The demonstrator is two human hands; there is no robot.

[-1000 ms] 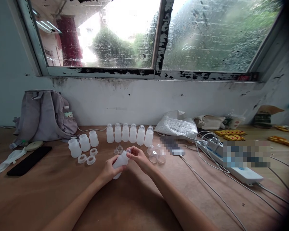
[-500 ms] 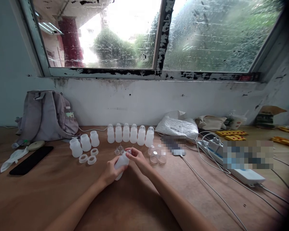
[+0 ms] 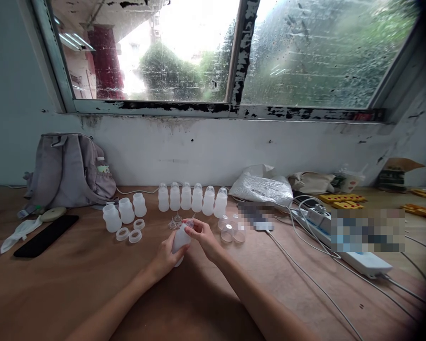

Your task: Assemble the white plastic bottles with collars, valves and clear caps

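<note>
My left hand (image 3: 168, 253) is wrapped round the body of a frosted white baby bottle (image 3: 180, 240), which tilts to the right above the table. At the bottle's top, the thumb and fingers of my right hand (image 3: 201, 235) pinch the base of a clear teat (image 3: 190, 223); the collar there is largely hidden by the fingers. Just behind the bottle lie a few loose clear teats (image 3: 173, 223), partly covered by it. Clear domed caps (image 3: 226, 233) rest on the table to the right of my right hand.
Several capped bottles (image 3: 186, 196) stand in a row at the back. Three open bottles (image 3: 112, 219) and three white collar rings (image 3: 135, 236) are at left, near a black phone-like slab (image 3: 47, 237) and a backpack (image 3: 64, 170). Cables and a power strip (image 3: 364, 261) occupy the right.
The bottle has turned slightly more upright and moved a little to the right with my left hand. The teat tip now shows more clearly above my right fingers.
</note>
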